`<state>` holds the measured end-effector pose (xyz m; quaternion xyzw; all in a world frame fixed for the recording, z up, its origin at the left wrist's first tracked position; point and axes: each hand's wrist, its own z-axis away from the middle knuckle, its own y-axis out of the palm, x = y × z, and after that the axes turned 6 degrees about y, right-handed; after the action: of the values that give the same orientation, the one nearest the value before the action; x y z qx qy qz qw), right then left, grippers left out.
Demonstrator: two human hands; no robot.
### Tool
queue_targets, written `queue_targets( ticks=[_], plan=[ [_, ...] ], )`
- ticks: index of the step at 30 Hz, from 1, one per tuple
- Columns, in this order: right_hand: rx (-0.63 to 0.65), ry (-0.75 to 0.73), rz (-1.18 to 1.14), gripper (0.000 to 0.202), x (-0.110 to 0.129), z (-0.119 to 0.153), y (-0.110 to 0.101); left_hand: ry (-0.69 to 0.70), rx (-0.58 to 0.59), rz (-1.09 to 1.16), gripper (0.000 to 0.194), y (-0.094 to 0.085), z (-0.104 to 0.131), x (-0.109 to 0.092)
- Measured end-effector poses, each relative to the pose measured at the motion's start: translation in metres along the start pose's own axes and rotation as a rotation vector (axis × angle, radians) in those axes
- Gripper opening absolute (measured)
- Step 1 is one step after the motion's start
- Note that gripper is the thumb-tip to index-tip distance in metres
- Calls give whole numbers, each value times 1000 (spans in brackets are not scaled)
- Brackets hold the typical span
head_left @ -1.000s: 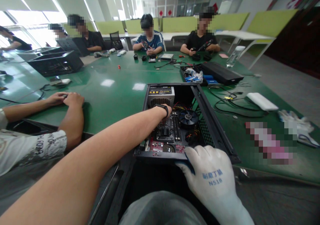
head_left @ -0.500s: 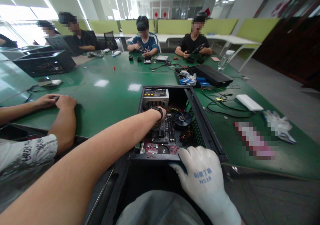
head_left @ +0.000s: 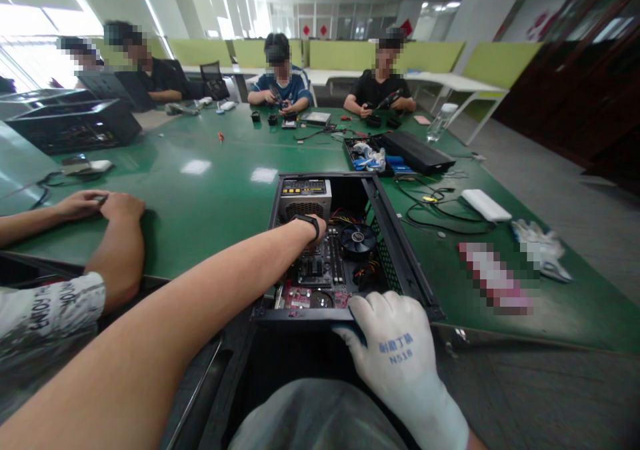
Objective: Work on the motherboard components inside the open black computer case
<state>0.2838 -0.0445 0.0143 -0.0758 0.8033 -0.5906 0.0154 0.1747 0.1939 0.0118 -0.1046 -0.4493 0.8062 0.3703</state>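
An open black computer case [head_left: 407,263] lies on its side at the near table edge. My left hand [head_left: 321,227], bare with a black band on the wrist, reaches inside it, just below the silver power supply [head_left: 306,203]; its fingers are hidden. Around that hand are the motherboard [head_left: 315,267], a black cooling fan [head_left: 358,238], coloured wires [head_left: 343,217] and a red circuit card [head_left: 297,297]. My right hand [head_left: 395,340], in a white work glove, is closed over the near rim of the case, thumb on the close side.
On the green table [head_left: 210,203], cables [head_left: 425,217], a white box-like object [head_left: 485,205], a glove [head_left: 543,247] and a blurred pink item [head_left: 495,277] lie to the right. A toolbox [head_left: 367,157] stands beyond the case. A neighbour's hands [head_left: 107,205] rest at left; people sit opposite.
The view has turned slightly right, so everything appears shifted a little left. My left hand stays inside the case and my right hand keeps its hold on the rim.
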Motion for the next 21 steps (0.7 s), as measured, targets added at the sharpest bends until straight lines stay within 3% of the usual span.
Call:
queue_targets(
  ticks=[15,21],
  plan=[
    [-2,1,-16,23,-1,0,1,21,7,-23,55,3,-3,3],
    [7,-7,-10,21,-2,0,1,14,25,3,60,1,-2,2]
  ],
)
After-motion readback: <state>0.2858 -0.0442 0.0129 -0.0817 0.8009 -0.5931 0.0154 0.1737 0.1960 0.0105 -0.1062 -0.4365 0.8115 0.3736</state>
